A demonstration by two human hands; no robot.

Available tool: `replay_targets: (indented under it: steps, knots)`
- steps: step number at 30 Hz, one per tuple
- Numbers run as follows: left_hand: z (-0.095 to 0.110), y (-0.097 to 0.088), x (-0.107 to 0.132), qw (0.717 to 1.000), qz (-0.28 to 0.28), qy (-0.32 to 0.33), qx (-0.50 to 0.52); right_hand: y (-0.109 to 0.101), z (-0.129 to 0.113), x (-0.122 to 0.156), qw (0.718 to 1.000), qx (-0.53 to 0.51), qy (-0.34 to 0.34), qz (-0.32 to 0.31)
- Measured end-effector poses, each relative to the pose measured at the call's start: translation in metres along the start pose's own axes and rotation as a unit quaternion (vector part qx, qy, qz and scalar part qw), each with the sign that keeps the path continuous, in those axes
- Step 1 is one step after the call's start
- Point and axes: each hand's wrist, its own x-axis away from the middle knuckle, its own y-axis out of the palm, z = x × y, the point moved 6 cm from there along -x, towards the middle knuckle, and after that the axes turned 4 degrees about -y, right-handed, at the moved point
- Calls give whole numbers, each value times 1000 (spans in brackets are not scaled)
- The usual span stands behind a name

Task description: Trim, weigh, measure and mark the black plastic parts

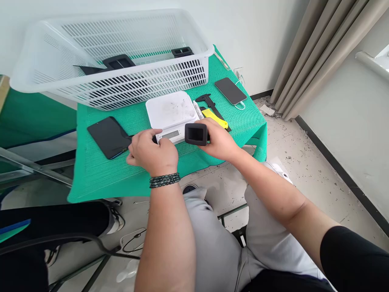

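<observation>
My right hand (220, 140) is closed around a black rectangular plastic part (196, 134), its framed, recessed end facing me. It hangs over the front right corner of a white digital scale (172, 109), whose pan bears dark specks. My left hand (153, 152), with a beaded bracelet at the wrist, is at the scale's front left, fingers curled in a pinch. Dark bits show between its thumb and forefinger and beside its knuckles; what they belong to is mostly hidden. A black tablet-like device (107, 137) lies left of this hand.
Behind the scale stands a white slotted basket (121, 87) with several black parts inside. Right of the scale lie a yellow-handled cutter (215, 117), a black caliper (211, 104) and a phone (231, 91) on a cable. A green cloth (100, 178) covers the table. Another person's dark-clothed leg (75, 219) is at left.
</observation>
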Motion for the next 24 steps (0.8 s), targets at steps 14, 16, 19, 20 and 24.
replay_targets:
  steps: [14, 16, 19, 20, 24]
  knots:
    - [6, 1, 6, 985, 67, 106, 116, 3, -2, 2, 1000, 7, 2, -8]
    - [6, 2, 7, 983, 68, 117, 120, 3, -3, 3, 1000, 8, -1, -8]
    - [6, 4, 8, 981, 69, 131, 124, 3, -3, 4, 1000, 10, -6, -9]
    - [6, 4, 7, 981, 69, 135, 125, 3, -2, 4, 1000, 11, -6, -10]
    - [6, 5, 7, 981, 63, 141, 121, 4, -1, 4, 1000, 11, -6, -13]
